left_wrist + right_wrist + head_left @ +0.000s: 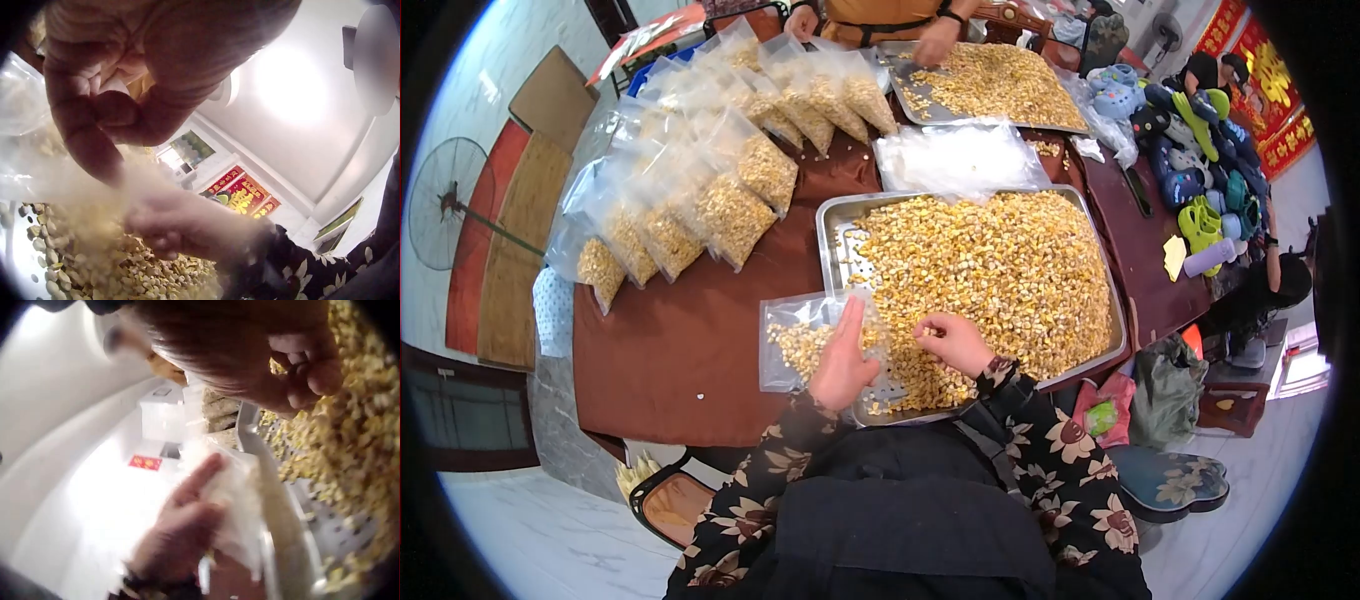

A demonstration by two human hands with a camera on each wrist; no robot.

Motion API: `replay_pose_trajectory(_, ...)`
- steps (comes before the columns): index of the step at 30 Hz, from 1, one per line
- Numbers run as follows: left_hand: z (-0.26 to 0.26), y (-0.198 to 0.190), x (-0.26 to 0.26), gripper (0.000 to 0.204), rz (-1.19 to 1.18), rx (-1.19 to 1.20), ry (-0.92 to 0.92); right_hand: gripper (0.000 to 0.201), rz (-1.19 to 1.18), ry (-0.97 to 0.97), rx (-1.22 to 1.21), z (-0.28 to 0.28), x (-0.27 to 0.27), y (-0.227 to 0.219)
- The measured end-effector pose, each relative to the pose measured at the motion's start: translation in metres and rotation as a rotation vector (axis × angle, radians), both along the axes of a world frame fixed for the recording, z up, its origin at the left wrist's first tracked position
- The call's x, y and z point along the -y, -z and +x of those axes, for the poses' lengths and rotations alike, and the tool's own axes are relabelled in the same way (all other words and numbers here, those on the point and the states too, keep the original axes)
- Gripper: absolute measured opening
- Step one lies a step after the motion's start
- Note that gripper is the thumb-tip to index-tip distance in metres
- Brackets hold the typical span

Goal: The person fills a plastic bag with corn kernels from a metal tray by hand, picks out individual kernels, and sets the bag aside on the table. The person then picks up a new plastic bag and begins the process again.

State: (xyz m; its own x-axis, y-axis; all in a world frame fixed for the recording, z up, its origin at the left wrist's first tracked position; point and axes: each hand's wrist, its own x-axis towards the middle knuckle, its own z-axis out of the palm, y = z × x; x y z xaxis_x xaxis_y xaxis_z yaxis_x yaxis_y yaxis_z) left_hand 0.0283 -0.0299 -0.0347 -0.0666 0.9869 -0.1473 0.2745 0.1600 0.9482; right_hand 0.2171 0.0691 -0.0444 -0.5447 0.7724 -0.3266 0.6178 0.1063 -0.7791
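Note:
My left hand (840,365) holds a clear plastic bag (785,345) with pale kernels at the left edge of the near metal tray (828,235). Some of its fingers point away from me; in the left wrist view, other fingers of this hand (137,75) bend at the bag's edge. Over the heaped corn kernels (1000,260), right of the bag, my right hand (955,342) has its fingers curled and pinches a few kernels. A yellow kernel shows among the bent fingers of my right hand (269,356) in the right wrist view.
Many filled bags (735,215) stand at the left on the brown cloth (690,370). Behind the near tray lie a stack of empty bags (960,160) and another corn tray (1000,85), where a person's hand (938,42) reaches in. Shoes (1200,140) are piled at the right.

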Motion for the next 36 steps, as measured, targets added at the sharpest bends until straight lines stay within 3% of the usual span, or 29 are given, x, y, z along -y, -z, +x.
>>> replay_pose_trajectory(2,0.001,-0.001,-0.001,0.082,-0.015,0.012,0.003,0.015,-0.468,0.062,-0.243,-0.008,-0.002,-0.007)
replay_pose_trajectory(4,0.0,0.005,-0.001,0.082,-0.028,0.02,-0.001,0.021,-0.447,0.009,-0.296,-0.02,0.0,-0.011)
replay_pose_trajectory(6,-0.003,0.025,0.0,0.082,0.072,-0.049,0.01,0.028,-0.589,-0.019,-0.368,-0.032,0.002,-0.019)
replay_pose_trajectory(8,-0.002,0.006,0.0,0.082,0.0,0.032,0.001,0.036,-0.603,-0.037,-0.376,-0.039,0.004,-0.023)
replay_pose_trajectory(12,-0.003,0.004,0.002,0.083,-0.015,0.11,-0.021,0.035,-0.452,-0.095,-0.246,-0.043,0.0,-0.048)
replay_pose_trajectory(14,-0.006,0.011,0.005,0.084,0.011,0.09,-0.027,0.033,-0.225,-0.099,-0.169,-0.036,-0.005,-0.05)
replay_pose_trajectory(16,-0.013,0.01,0.008,0.084,0.039,0.07,-0.032,0.03,-0.149,-0.077,-0.152,-0.022,-0.013,-0.034)
replay_pose_trajectory(18,-0.027,-0.011,0.01,0.084,-0.039,0.297,-0.169,0.028,0.086,-0.076,-0.131,-0.008,-0.02,-0.026)
replay_pose_trajectory(20,-0.036,-0.016,0.012,0.085,-0.104,0.234,-0.185,0.026,0.094,-0.035,-0.105,-0.001,-0.022,-0.025)
replay_pose_trajectory(22,-0.036,-0.022,0.016,0.086,0.034,0.083,-0.161,0.025,0.236,-0.116,0.079,0.004,-0.025,-0.016)
replay_pose_trajectory(24,-0.034,-0.016,0.016,0.086,0.041,0.099,-0.151,0.027,0.322,-0.184,0.138,0.002,-0.02,-0.009)
replay_pose_trajectory(27,-0.026,-0.003,0.013,0.081,0.019,0.082,-0.124,0.046,0.618,-0.497,0.276,-0.004,-0.012,0.011)
replay_pose_trajectory(30,-0.015,0.007,0.014,0.08,0.012,-0.003,-0.075,0.049,0.584,-0.572,0.433,-0.015,0.005,-0.011)
replay_pose_trajectory(32,-0.009,0.016,0.014,0.08,0.002,-0.08,-0.042,0.041,0.634,-0.577,0.412,-0.012,0.012,0.001)
replay_pose_trajectory(34,-0.002,0.018,0.013,0.08,0.055,-0.069,-0.037,0.03,0.474,-0.539,0.473,-0.01,0.015,0.01)
replay_pose_trajectory(36,0.007,0.011,0.01,0.08,0.034,-0.086,-0.037,0.024,0.473,-0.489,0.378,0.0,0.013,0.029)
